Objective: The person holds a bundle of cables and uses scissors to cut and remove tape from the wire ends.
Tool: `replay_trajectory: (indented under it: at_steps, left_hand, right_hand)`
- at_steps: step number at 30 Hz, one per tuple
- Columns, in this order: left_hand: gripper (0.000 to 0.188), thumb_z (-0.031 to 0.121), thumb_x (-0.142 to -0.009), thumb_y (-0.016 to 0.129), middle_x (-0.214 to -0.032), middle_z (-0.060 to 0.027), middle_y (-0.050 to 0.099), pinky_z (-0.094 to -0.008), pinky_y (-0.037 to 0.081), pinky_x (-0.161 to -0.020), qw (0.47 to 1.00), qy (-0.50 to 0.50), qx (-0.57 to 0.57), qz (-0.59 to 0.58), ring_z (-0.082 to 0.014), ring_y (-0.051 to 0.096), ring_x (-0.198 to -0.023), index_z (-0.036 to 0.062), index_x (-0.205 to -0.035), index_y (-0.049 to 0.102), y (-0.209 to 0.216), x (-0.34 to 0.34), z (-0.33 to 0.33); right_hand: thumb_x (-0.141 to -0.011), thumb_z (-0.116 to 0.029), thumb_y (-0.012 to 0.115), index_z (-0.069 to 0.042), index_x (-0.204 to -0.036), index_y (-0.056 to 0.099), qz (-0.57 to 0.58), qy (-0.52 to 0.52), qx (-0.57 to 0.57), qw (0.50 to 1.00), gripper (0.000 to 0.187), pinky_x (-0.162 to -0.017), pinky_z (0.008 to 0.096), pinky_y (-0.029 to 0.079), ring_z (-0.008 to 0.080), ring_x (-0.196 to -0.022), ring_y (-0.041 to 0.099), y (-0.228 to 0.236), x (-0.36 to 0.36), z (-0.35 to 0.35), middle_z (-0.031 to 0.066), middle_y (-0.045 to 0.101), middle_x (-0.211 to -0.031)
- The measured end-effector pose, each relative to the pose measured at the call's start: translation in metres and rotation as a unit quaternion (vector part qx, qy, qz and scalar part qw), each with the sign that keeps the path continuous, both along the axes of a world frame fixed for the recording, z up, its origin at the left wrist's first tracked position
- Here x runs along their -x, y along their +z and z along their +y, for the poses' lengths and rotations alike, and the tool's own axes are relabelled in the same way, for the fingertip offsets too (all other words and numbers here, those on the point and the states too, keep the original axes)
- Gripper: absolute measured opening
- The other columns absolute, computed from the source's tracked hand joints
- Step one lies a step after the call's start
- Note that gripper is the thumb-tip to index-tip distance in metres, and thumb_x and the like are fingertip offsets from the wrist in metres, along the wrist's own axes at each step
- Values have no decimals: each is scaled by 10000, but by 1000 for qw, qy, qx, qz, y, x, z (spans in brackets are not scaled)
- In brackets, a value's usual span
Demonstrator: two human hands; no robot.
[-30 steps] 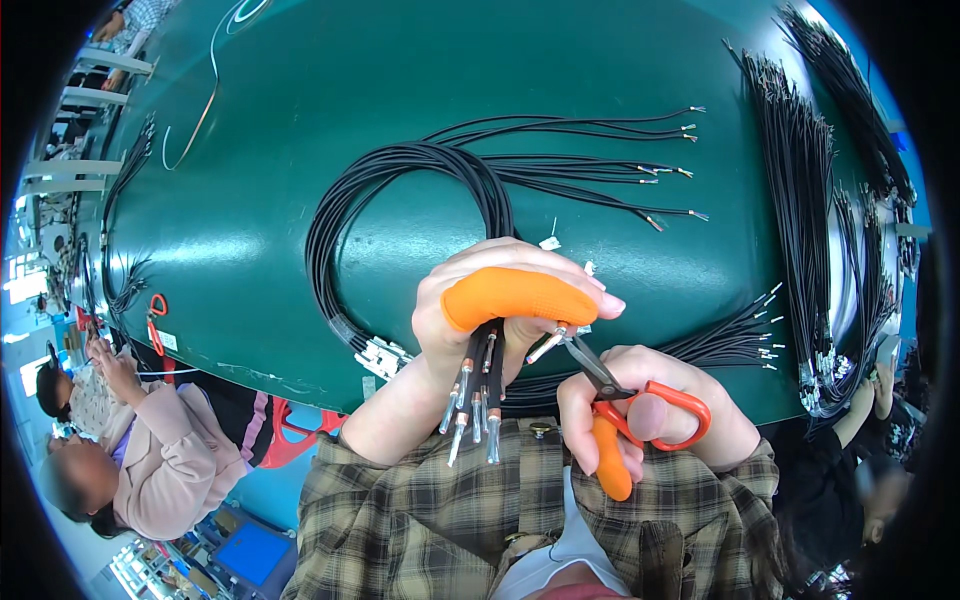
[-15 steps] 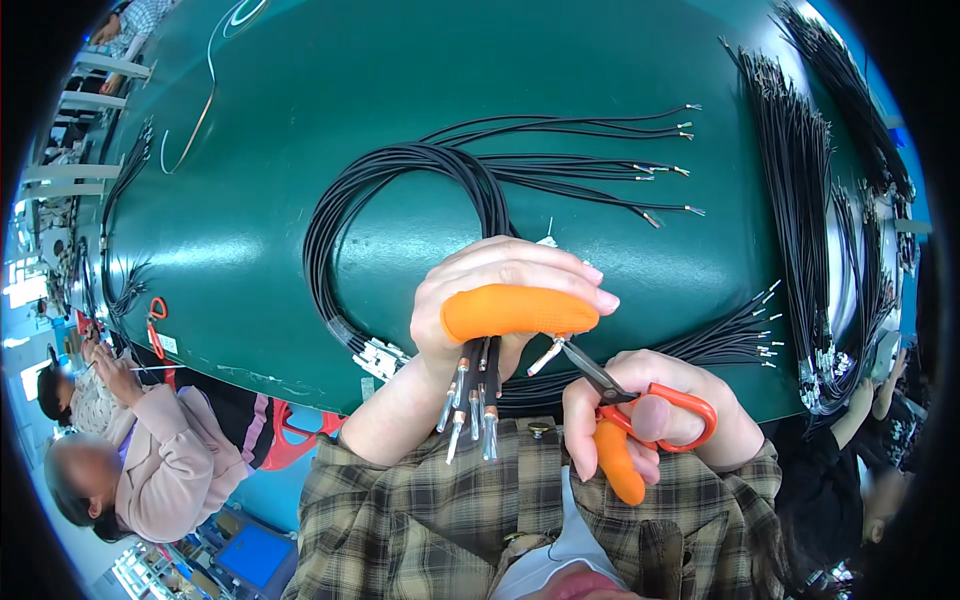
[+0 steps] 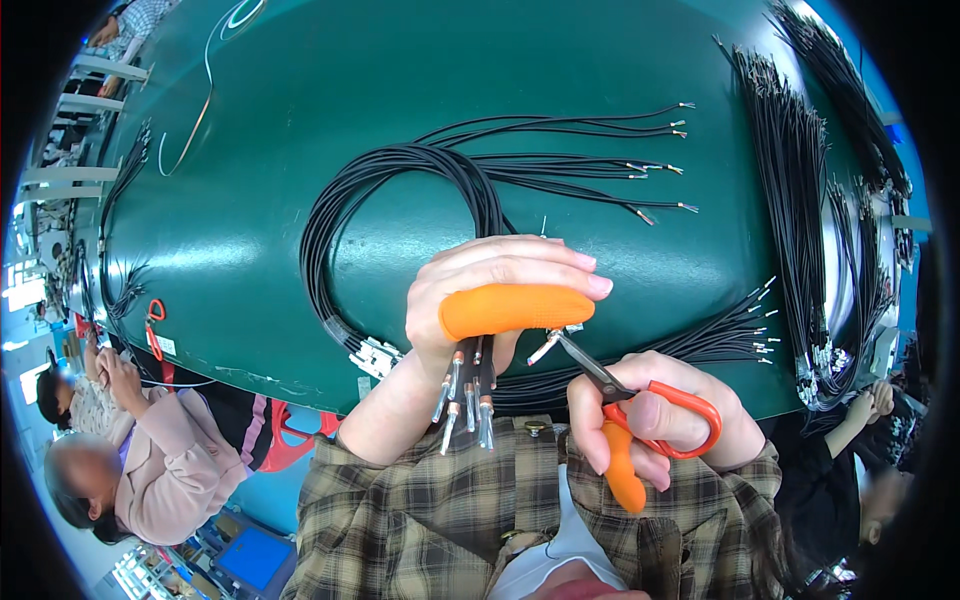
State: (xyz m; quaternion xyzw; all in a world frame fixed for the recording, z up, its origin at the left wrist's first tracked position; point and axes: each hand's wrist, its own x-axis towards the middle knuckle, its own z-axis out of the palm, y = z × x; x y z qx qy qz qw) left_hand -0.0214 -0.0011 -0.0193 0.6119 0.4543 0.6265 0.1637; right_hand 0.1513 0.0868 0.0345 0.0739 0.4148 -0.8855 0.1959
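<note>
My left hand (image 3: 510,285), with an orange finger cot on one finger, is closed around a bundle of black cables (image 3: 405,165) that loops over the table. Several stripped cable ends (image 3: 468,405) hang down below that hand, and one more stripped end (image 3: 546,347) sticks out under the covered fingertip. My right hand (image 3: 650,415), which also wears an orange finger cot, grips orange-handled scissors (image 3: 688,420). Their blade tips (image 3: 570,342) lie against or close beside the single stripped end; whether they touch is hard to tell. White connectors (image 3: 376,358) sit at the loop's other end, beside my left wrist.
Thick bundles of black cables (image 3: 785,150) lie along the right side of the green table (image 3: 300,80). Another bundle (image 3: 715,335) stretches behind my right hand. More orange-handled scissors (image 3: 154,325) rest at the left edge. A person in pink (image 3: 185,460) sits at the left, others farther off.
My right hand has shifted slightly right and down with the scissors. The single stripped end has turned to a flatter angle. My left hand keeps its hold on the cables.
</note>
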Motion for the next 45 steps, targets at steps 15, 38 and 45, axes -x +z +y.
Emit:
replay_trajectory:
  at_steps: [15,38,45]
  left_hand:
    - [205,177,-857,531,-827,-123,653,-431,505,-766,1000,8,-7,12,-277,641,-804,1,-781,602,-3,-3,5]
    - [178,132,-678,729,-633,-54,573,-268,412,-474,993,62,59,-79,-177,545,-542,22,-776,630,-3,-14,-2]
    - [226,203,-792,649,-635,-74,604,-262,421,-526,996,-25,41,-77,-169,547,-562,-1,-712,591,-5,-4,-2]
  right_hand:
    - [-799,-517,566,16,-758,494,64,-361,-115,923,540,-321,157,353,73,-346,475,-3,-7,6,67,536,-594]
    - [-675,69,706,-39,-848,458,203,-392,-354,825,322,-679,232,467,129,-766,586,-16,26,21,49,539,-804]
    - [-705,55,685,-56,-817,437,246,-375,-262,854,293,-611,222,475,119,-728,581,-25,31,23,84,560,-781]
